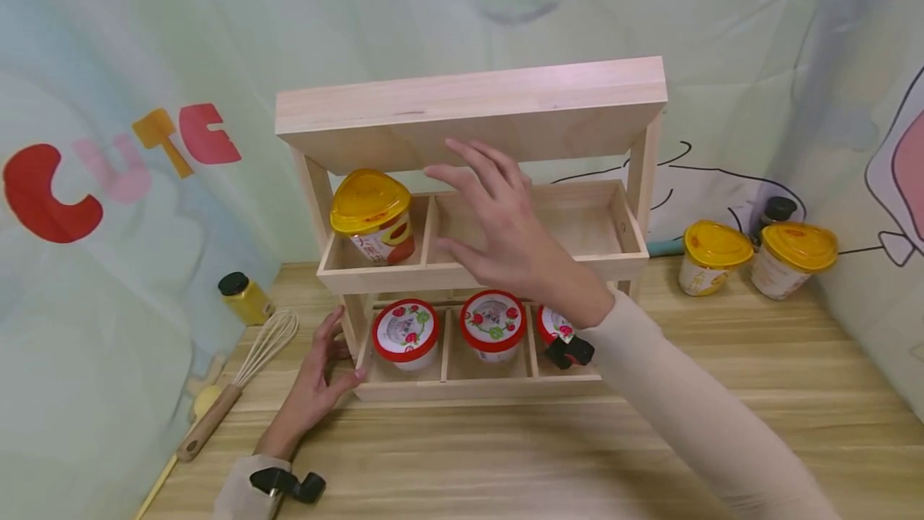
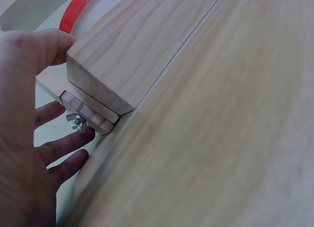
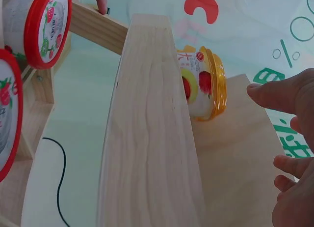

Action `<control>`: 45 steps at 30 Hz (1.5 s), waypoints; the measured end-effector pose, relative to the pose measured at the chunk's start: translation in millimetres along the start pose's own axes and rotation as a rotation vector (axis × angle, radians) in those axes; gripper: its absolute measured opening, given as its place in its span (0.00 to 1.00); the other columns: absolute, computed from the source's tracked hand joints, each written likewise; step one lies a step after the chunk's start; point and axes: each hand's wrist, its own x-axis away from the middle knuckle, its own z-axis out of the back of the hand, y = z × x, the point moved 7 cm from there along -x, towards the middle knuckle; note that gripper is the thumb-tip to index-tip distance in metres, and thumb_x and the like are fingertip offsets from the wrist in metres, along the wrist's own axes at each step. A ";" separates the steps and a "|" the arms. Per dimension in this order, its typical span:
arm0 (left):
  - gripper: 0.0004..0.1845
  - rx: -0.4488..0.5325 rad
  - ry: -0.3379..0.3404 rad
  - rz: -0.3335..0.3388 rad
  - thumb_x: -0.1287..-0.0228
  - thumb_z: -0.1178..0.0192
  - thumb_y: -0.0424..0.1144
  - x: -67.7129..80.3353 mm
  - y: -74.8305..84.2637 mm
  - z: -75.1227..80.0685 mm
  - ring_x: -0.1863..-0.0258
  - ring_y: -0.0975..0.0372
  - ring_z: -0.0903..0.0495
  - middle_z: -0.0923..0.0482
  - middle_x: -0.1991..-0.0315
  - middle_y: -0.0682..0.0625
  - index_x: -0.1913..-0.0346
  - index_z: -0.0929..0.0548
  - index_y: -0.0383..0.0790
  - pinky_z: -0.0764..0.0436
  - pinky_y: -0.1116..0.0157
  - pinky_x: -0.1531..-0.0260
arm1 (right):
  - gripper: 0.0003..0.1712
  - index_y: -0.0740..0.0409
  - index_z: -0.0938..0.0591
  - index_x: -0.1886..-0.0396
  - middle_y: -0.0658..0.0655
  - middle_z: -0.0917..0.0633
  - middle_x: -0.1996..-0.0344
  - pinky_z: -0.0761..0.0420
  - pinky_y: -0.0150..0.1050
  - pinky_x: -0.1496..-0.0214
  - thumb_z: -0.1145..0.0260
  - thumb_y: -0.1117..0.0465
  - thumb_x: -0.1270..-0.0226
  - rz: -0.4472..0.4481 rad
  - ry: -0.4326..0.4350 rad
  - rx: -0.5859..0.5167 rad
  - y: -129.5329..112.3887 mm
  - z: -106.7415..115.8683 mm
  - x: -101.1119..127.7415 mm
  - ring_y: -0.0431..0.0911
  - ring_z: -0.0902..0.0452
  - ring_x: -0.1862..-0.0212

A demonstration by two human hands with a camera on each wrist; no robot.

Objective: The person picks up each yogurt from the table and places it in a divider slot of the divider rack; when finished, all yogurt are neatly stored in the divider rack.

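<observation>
A two-tier wooden rack (image 1: pixel 476 275) stands on the table. My left hand (image 1: pixel 318 383) holds its lower left corner, thumb at the front and fingers along the side by a wing nut (image 2: pixel 78 121). My right hand (image 1: pixel 498 223), with fingers spread and nothing in them, hovers before the upper tier under the top board (image 1: pixel 469 103). A yellow-lidded tub (image 1: pixel 371 211) sits in the upper left compartment, apart from that hand. Below, red-rimmed tubs fill the left (image 1: pixel 406 331), middle (image 1: pixel 494 323) and right (image 1: pixel 556 323) compartments; my right forearm partly hides the last.
Two yellow-lidded tubs, one nearer (image 1: pixel 711 255) and one farther right (image 1: pixel 794 255), stand right of the rack beside a dark-capped bottle (image 1: pixel 780 209). On the left are a whisk (image 1: pixel 238 383) and a yellow jar (image 1: pixel 247 299). Printed curtains hang behind.
</observation>
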 end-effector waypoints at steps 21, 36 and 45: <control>0.56 -0.007 -0.003 0.009 0.40 0.28 0.26 -0.6 1.3 -1.2 0.41 0.76 0.21 0.30 0.24 0.31 0.13 0.49 0.46 0.21 0.71 0.39 | 0.43 0.60 0.26 0.26 0.69 0.31 0.20 0.44 0.64 0.15 0.18 0.61 0.40 -0.113 0.142 0.059 41.9 73.1 59.3 0.66 0.42 0.18; 0.57 -0.015 -0.010 0.027 0.39 0.28 0.26 1.3 -1.1 0.1 0.43 0.76 0.21 0.28 0.26 0.30 0.13 0.50 0.47 0.22 0.70 0.40 | 0.45 0.63 0.26 0.25 0.69 0.29 0.21 0.49 0.64 0.16 0.18 0.64 0.43 -0.205 0.197 0.102 70.2 106.4 92.2 0.65 0.41 0.18; 0.56 -0.004 -0.007 0.019 0.39 0.29 0.25 0.9 -0.6 -0.4 0.42 0.76 0.21 0.28 0.26 0.30 0.13 0.49 0.46 0.22 0.72 0.40 | 0.44 0.61 0.27 0.24 0.66 0.31 0.19 0.48 0.67 0.16 0.22 0.61 0.40 -0.297 0.225 0.111 89.4 123.7 115.4 0.64 0.42 0.17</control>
